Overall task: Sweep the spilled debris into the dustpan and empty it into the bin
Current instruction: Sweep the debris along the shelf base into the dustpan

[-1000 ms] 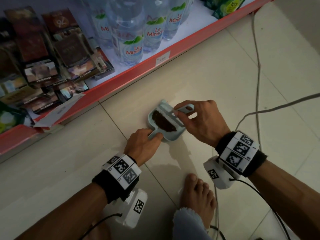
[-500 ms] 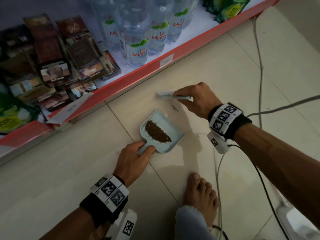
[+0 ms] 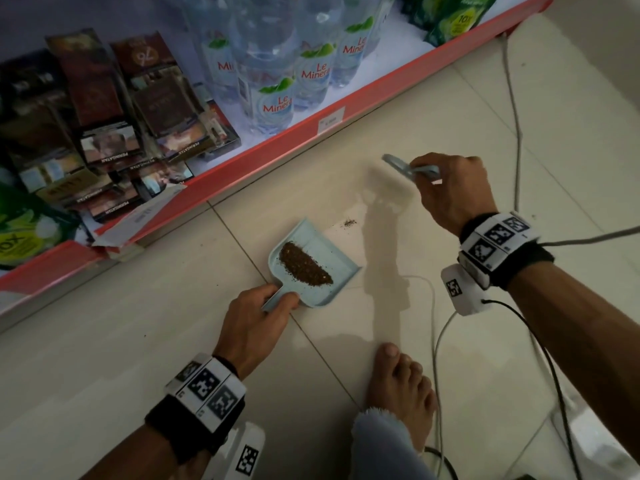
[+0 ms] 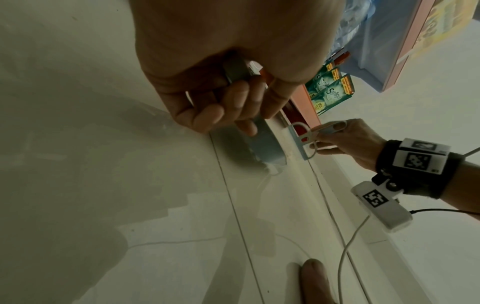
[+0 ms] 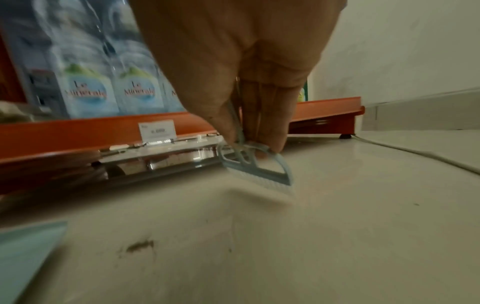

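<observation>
A pale blue dustpan (image 3: pixel 329 251) lies flat on the tiled floor with a heap of brown debris (image 3: pixel 304 268) in it. My left hand (image 3: pixel 258 323) grips its handle (image 4: pixel 235 71) from the near side. My right hand (image 3: pixel 450 192) pinches a small pale blue brush (image 3: pixel 403 168), held beyond and to the right of the pan, its bristle edge (image 5: pixel 259 178) touching the floor. A small clump of loose debris (image 3: pixel 349 222) lies on the tile just past the pan's open edge, also seen in the right wrist view as a dark smear of debris (image 5: pixel 139 245).
A low red-edged shelf (image 3: pixel 277 147) with water bottles (image 3: pixel 277 98), packets and boxes runs along the far side. White cables (image 3: pixel 516 133) trail over the floor at right. My bare foot (image 3: pixel 398 386) rests near the pan. No bin is in view.
My right hand has lifted the brush off the dustpan and carried it away to the far right. The dustpan with its heap has stayed in my left hand's grip.
</observation>
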Demonstrator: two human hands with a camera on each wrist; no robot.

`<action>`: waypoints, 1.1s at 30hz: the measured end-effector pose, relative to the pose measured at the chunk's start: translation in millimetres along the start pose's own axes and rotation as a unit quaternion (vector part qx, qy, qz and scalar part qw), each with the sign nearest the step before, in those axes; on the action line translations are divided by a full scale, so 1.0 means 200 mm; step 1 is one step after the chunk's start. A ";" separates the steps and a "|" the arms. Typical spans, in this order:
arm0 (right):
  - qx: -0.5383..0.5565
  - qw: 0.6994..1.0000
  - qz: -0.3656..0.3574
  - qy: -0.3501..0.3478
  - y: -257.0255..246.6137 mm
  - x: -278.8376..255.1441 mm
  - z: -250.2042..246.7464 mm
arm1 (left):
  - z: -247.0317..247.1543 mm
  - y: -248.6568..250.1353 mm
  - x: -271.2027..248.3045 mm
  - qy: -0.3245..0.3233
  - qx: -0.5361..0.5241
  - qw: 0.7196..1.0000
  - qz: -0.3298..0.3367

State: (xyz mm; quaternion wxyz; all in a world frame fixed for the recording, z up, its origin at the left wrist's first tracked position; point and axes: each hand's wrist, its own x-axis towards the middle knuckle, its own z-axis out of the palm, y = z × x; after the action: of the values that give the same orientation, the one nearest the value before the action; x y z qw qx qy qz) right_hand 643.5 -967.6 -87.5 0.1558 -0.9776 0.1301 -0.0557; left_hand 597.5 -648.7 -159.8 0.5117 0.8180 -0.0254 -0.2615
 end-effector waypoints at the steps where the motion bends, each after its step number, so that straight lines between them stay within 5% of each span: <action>1: -0.022 0.999 0.033 -0.018 0.00 0.00 0.02 | 0.00 0.00 0.00 0.003 -0.001 1.000 -0.002; 10: 0.048 0.990 -0.047 -0.125 -0.23 -0.22 0.14 | -0.02 -0.01 -0.02 0.009 -0.008 1.000 -0.019; 18: -0.004 0.996 -0.081 -0.047 -0.32 0.04 0.12 | -0.04 -0.06 -0.05 0.020 0.011 1.000 -0.015; 25: -0.016 0.943 -0.246 -0.222 -0.30 0.09 0.14 | -0.06 -0.06 -0.06 0.035 0.008 0.999 -0.016; 30: 0.017 0.941 -0.260 -0.218 -0.15 -0.07 0.04 | -0.08 -0.07 -0.06 0.048 -0.006 0.999 -0.021; 33: 0.087 0.964 -0.214 -0.129 -0.15 -0.08 0.02 | -0.07 -0.07 -0.07 0.042 0.007 0.999 -0.019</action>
State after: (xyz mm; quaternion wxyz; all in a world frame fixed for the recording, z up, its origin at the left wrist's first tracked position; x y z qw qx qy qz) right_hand 635.1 -935.2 -83.2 0.2402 -0.9642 -0.1084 0.0280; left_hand 589.5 -626.0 -161.5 0.5010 0.8325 0.0100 -0.2362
